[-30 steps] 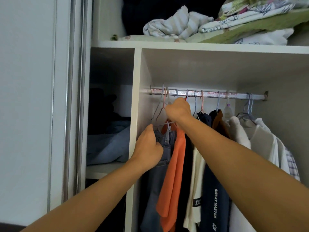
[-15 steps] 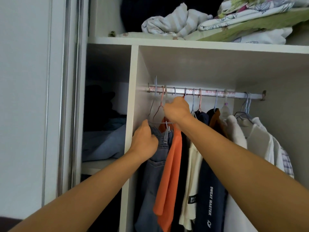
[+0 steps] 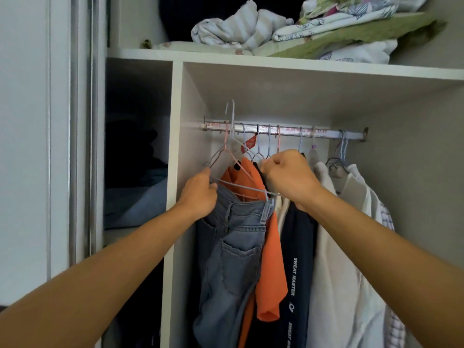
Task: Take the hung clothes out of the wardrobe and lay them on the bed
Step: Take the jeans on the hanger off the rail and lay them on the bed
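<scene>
Grey-blue jeans [image 3: 233,252] hang from a grey wire hanger [image 3: 232,139] whose hook stands above the metal rail [image 3: 283,130], lifted off it. My left hand [image 3: 199,193] grips the left end of that hanger together with the jeans' waistband. My right hand [image 3: 288,175] is closed on the hanger's right end, in front of the other clothes. Behind the jeans an orange shirt [image 3: 272,267] hangs on a pink hanger. To the right hang a dark garment printed SWEAT MASTER [image 3: 296,272] and white shirts [image 3: 351,247].
The wardrobe's white divider panel [image 3: 175,146] stands just left of my left hand. A sliding door frame [image 3: 82,146] is further left. Folded bedding [image 3: 326,28] is piled on the top shelf [image 3: 251,59]. Dark folded clothes [image 3: 135,197] fill the left compartment.
The jeans' hanger has been raised, so its hook has come up off the rail. My right hand moved from the hanger hooks down to the hanger's right end.
</scene>
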`<act>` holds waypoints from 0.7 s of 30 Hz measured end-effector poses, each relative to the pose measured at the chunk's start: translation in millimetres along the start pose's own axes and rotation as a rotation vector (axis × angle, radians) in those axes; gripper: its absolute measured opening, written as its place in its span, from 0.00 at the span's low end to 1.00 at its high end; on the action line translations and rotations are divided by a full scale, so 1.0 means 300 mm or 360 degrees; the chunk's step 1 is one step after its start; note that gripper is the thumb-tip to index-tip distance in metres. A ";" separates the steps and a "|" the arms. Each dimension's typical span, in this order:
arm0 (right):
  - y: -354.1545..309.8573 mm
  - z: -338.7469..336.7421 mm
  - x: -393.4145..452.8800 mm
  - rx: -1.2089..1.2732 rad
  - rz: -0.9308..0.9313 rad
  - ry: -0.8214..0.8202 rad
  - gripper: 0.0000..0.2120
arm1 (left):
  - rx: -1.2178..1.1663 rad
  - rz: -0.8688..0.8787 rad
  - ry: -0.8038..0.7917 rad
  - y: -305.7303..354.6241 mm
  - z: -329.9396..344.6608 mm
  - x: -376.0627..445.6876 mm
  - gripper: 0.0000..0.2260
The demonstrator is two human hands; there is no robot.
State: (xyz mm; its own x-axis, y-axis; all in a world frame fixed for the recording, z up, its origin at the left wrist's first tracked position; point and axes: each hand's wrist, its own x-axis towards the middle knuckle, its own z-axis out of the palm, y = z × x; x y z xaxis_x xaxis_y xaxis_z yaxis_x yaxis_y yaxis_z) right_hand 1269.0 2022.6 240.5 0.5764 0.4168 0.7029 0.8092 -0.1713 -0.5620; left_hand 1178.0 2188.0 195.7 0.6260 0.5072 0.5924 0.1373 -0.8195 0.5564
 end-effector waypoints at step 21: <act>-0.077 -0.466 -0.392 -0.0160 -0.0139 -0.0054 0.13 | -0.0142 0.0326 0.0088 0.129 -0.054 0.027 0.10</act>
State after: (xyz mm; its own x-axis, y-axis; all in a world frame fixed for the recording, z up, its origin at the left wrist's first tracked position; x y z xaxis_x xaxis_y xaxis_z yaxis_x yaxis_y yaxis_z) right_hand 1198.4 1852.8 231.8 0.5003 0.4639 0.7311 0.8645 -0.2207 -0.4515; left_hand 1175.9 2164.7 231.5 0.5907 0.3486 0.7277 -0.0582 -0.8811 0.4693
